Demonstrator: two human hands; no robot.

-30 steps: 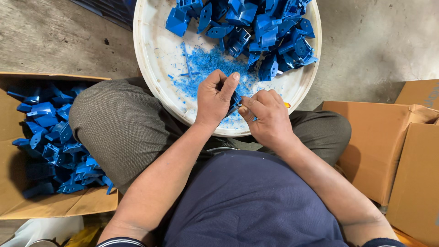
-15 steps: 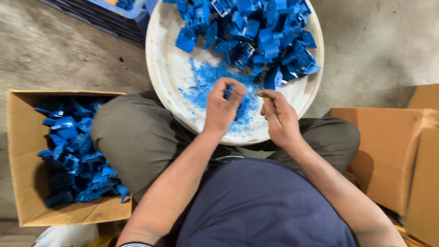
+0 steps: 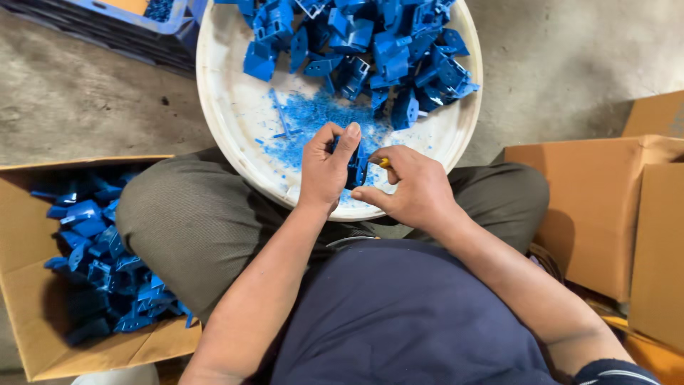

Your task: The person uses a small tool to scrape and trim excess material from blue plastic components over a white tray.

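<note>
A smooth blue plastic part (image 3: 356, 165) sat pinched in the left hand (image 3: 326, 171), above a white plastic basin (image 3: 228, 135) with a scuffed, matt finish, dusted with blue plastic shavings (image 3: 313, 117). The matt brown cardboard box (image 3: 28, 342) held more glossy blue parts (image 3: 100, 264) on a rough grey concrete floor (image 3: 78, 107).

We see bare forearms, a dark navy shirt (image 3: 399, 321), olive-grey trousers (image 3: 192, 221) over both knees, and a navy cuff with pale stripes (image 3: 616, 372) at the right elbow.
</note>
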